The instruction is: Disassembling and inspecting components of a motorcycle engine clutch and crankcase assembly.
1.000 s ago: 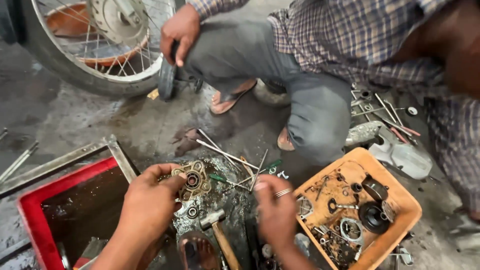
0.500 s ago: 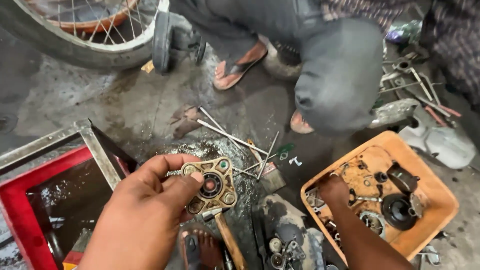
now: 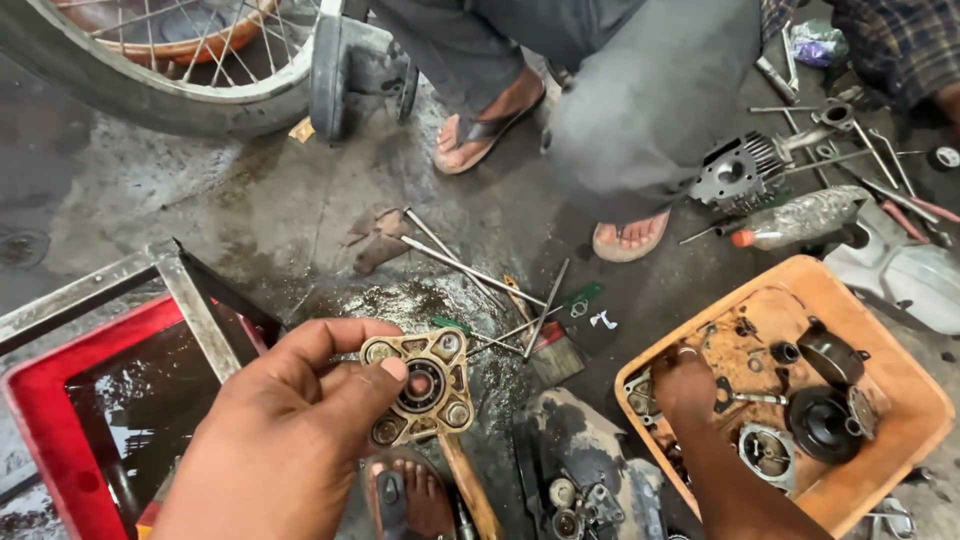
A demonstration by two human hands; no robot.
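My left hand (image 3: 290, 440) holds up a square, greasy metal plate (image 3: 425, 385) with a round bearing in its middle and a hole at each corner, thumb pressed on its left edge. My right hand (image 3: 685, 385), a ring on one finger, reaches down into an orange plastic tray (image 3: 900, 360) of oily engine parts. Its fingertips are among the parts at the tray's left side, and I cannot make out whether they grip one.
A red tray of dark oil (image 3: 40, 400) sits at lower left inside a metal frame. Another person squats ahead, sandalled feet (image 3: 480, 125) by a spoked wheel (image 3: 150, 90). Long rods (image 3: 470, 270), a brush (image 3: 545, 340), a finned cylinder (image 3: 735, 175) and an engine casing (image 3: 580, 470) litter the wet floor.
My left hand lifted the bearing plate off the floor pile and brought it up toward me. My right hand moved right into the orange tray. The view tilted down.
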